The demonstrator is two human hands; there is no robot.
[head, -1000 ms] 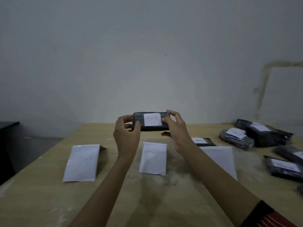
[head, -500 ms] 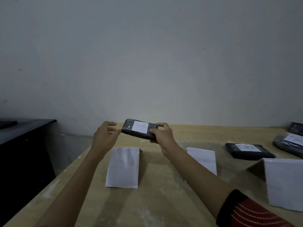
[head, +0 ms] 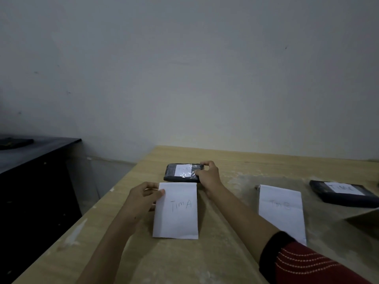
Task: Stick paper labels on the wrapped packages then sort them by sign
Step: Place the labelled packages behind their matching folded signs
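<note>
Black wrapped package [head: 183, 172], white label on top, lies on the surface [head: 235, 160] behind the "Tim A" sign [head: 176, 210]. Right hand [head: 208, 176] fingers grip its right end; left hand [head: 143, 198] pinches the sign's edge.

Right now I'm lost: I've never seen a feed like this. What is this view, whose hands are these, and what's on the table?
This is a single camera worn on a person's head, looking forward and down. No machine: two bare hands. The right hand grips a dark wrapped package with a paper label, resting on the wooden table. The left hand pinches the edge of a white sign reading "Tim A". A second sign stands to the right, with another labelled package behind it.
</note>
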